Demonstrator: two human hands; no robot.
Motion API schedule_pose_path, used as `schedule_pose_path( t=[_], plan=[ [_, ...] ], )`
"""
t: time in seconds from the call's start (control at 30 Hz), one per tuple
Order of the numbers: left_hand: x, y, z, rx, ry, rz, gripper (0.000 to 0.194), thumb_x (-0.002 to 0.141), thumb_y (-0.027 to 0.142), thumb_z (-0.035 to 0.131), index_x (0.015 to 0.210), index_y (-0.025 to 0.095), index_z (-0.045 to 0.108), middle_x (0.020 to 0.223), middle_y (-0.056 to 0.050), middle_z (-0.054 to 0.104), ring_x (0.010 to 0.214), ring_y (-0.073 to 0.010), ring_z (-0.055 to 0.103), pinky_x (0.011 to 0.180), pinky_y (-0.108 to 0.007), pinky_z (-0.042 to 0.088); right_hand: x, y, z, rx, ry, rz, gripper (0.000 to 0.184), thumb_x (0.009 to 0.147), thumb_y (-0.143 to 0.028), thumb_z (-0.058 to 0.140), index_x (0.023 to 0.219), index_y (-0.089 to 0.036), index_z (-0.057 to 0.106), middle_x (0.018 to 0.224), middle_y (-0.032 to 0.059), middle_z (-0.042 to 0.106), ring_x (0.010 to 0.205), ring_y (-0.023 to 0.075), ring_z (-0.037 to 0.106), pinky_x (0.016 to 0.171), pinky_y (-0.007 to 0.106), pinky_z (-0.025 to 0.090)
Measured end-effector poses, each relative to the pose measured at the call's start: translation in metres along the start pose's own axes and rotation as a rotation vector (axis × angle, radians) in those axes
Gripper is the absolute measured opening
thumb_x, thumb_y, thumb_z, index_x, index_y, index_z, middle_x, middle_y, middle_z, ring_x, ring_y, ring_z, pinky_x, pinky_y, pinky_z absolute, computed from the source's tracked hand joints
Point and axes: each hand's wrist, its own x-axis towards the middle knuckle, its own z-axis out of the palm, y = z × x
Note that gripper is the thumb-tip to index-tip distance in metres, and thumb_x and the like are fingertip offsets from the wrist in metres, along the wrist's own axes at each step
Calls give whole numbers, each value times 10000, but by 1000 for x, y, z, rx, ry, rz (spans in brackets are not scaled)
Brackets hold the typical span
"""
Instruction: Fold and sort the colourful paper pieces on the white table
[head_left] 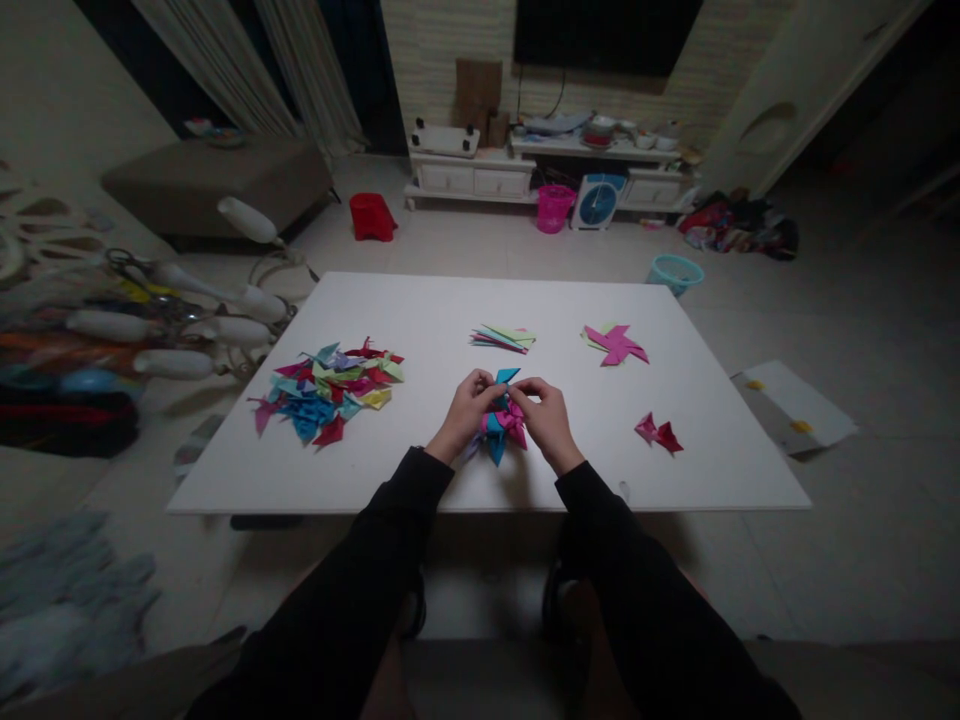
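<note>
Near the front middle of the white table (420, 480), my two hands meet over a blue, pink and purple folded-paper piece (496, 424) with pointed tips. My left hand (471, 408) pinches its upper blue part from the left. From the other side, my right hand (546, 413) has thumb and fingers pressed together on the same part. The fingers cover some of the folds. Beyond the hands lies a fanned stack of folded paper strips (504, 338) in green, pink and pale blue.
Many-coloured origami pieces (330, 385) are heaped at the left. On the right lie pink pinwheel-shaped folded papers (617, 345) and two red-pink pieces (660, 434). Blurred white lamp arms (247, 300) stand by the left edge. A teal basket (676, 270) is behind the far right corner.
</note>
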Motion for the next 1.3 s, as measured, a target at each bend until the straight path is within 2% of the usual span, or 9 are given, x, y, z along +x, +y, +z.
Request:
schedule_pose_path(
  t=[0.23,0.63,0.93,1.07,1.2,1.3],
  plan=[
    [-5,-1,5,-81,10,-37,327,704,339,752,793,194,472,725,40,522,672,-109,581,617,-232,514,3,4,-3,-4,-3,-3,200,766,-372,670,731,-178,696,752,40,695,763,196,635,739,318,494],
    [12,-7,0,-44,37,-71,279,728,311,727,806,195,485,746,23,567,667,-105,583,618,-221,508,17,9,0,-38,-19,-7,175,768,-350,658,723,-186,699,754,34,686,760,194,629,729,322,488],
    [4,-9,-1,-35,-1,-69,325,711,326,765,844,195,499,749,28,581,663,-105,600,631,-228,516,11,8,-5,-63,-20,-7,186,770,-363,663,734,-184,696,760,37,688,769,199,633,703,315,482],
    [1,-6,-2,-5,16,-75,305,716,335,755,881,187,546,827,7,610,724,-122,641,665,-247,536,11,11,-8,-104,-23,-44,174,790,-349,658,745,-184,691,765,30,683,762,186,632,720,307,487],
    [1,0,-3,29,13,-96,309,730,361,737,907,180,560,966,-46,670,800,-158,693,682,-264,544,16,17,-31,-340,-18,-140,147,831,-303,626,762,-193,696,812,30,683,792,174,623,767,299,480],
    [1,5,-4,63,20,-101,305,725,361,740,893,172,569,1002,-69,683,812,-174,706,678,-266,539,21,25,-74,-705,-93,-147,151,849,-303,629,807,-203,734,887,53,698,844,187,617,782,298,459]
  ],
)
